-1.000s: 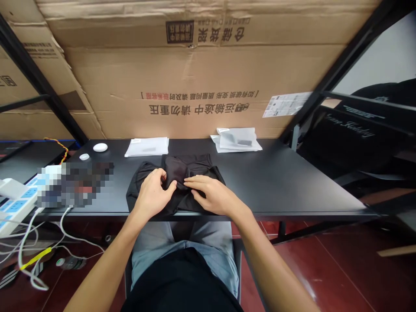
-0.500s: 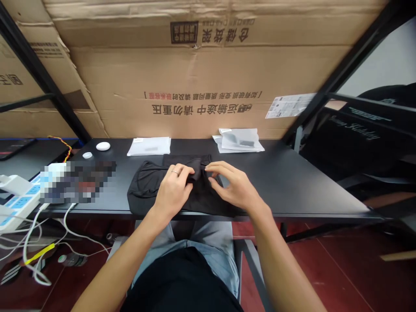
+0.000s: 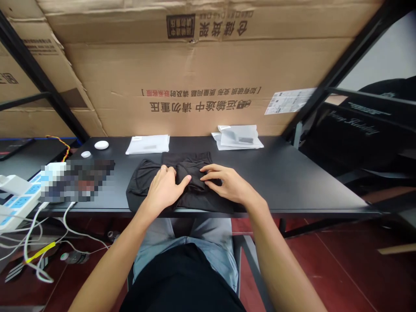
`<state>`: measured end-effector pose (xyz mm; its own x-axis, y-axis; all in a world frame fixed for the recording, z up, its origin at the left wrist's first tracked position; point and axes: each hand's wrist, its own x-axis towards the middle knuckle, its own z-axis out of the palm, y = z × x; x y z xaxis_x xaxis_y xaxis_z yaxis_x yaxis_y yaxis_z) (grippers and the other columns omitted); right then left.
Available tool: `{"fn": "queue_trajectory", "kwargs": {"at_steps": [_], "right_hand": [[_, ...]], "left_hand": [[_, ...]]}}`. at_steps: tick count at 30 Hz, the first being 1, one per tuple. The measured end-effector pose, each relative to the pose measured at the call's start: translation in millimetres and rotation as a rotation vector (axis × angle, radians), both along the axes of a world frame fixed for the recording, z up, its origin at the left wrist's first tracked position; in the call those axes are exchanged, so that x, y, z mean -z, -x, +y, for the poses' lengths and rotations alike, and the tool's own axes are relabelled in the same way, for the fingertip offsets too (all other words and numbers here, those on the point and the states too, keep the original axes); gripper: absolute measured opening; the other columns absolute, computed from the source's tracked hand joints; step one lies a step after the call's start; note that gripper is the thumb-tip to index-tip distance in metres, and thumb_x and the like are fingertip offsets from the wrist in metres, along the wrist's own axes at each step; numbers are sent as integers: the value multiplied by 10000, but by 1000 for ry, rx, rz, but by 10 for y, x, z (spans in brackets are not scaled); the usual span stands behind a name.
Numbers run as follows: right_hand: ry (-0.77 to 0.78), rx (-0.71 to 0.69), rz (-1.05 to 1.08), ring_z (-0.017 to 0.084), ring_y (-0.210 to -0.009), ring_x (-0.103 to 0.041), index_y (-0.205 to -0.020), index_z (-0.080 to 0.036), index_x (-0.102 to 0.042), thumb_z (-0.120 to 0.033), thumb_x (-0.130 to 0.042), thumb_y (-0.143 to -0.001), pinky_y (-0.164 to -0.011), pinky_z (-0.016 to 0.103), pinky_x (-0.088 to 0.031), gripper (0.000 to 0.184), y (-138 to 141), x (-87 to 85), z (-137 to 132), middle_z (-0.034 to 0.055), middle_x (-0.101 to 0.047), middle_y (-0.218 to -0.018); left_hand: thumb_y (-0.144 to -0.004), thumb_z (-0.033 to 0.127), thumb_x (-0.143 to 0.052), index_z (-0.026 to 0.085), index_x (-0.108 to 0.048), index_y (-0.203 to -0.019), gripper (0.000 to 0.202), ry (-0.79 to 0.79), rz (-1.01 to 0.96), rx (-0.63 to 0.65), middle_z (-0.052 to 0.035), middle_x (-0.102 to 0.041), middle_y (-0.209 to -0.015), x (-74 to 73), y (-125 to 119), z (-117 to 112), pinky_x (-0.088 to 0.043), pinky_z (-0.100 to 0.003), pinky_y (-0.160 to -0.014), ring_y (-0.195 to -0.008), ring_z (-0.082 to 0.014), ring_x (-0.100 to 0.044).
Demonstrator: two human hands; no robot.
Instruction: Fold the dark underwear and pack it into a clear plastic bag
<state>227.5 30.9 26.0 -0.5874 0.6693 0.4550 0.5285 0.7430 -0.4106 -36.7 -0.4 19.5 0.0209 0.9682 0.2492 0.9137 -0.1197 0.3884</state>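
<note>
Black folded garment (image 3: 198, 203), a single soft piece bunched into overlapping layers, lies at lower centre of the frame on our black table (image 3: 286, 186); our left hand (image 3: 164, 189) presses down on it, fingers spread, unclenched; our right hand (image 3: 224, 184) lies open across the folds, grasping nothing; two white round objects (image 3: 101, 144) sit toward the left; two packets, one white (image 3: 147, 144), one clear plastic (image 3: 238, 137), lie along the far edge.
</note>
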Motion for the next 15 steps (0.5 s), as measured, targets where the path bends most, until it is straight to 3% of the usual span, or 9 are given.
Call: {"fn": "queue_trajectory", "kwargs": {"at_steps": [6, 9, 11, 13, 15], "right_hand": [[1, -6, -1, 277, -1165, -846, -1076, -283, -922, -178, -709, -1024, -1102, 454, -691, 243, -8, 16, 27, 73, -836, -1348], [-49, -15, -1, 293, -1186, -831, -1091, -273, -918, -171, -685, -1020, -1090, 485, -700, 263, -35, 11, 21, 92, -839, -1318], [-117, -44, 23, 313, -1307, -786, -1265, -281, -885, -147, -672, -991, -1152, 523, -670, 372, -49, -19, -7, 104, -814, -1394], [-178, -87, 38, 342, -1519, -659, -1595, -298, -702, -151, -703, -948, -1276, 577, -577, 663, -41, -65, -48, 113, -691, -1627], [-220, -106, 16, 374, -1693, -461, -1810, -307, -404, -206, -790, -919, -1384, 629, -434, 977, 2, -104, -83, 118, -463, -1834]], "left_hand": [[-1049, 429, -698, 234, -575, -1008, 234, 38, -91, 119, -158, -718, -1175, -16, -150, 139, -565, -436, -951, -1123, -353, -739], [-1034, 354, -700, 257, -521, -1003, 206, 24, -349, 191, -78, -707, -1014, -17, -184, 181, -561, -419, -910, -986, -299, -730], [-1018, 317, -712, 260, -514, -1021, 207, -1, -596, 216, -25, -680, -951, -23, -177, 210, -565, -400, -918, -925, -249, -709], [-986, 304, -750, 255, -529, -1061, 238, -6, -876, 205, 3, -672, -960, -46, -166, 229, -583, -375, -918, -908, -207, -700], [-942, 330, -811, 255, -546, -1116, 325, 84, -1161, 192, 12, -689, -985, -85, -172, 223, -614, -355, -863, -884, -187, -713]]}}
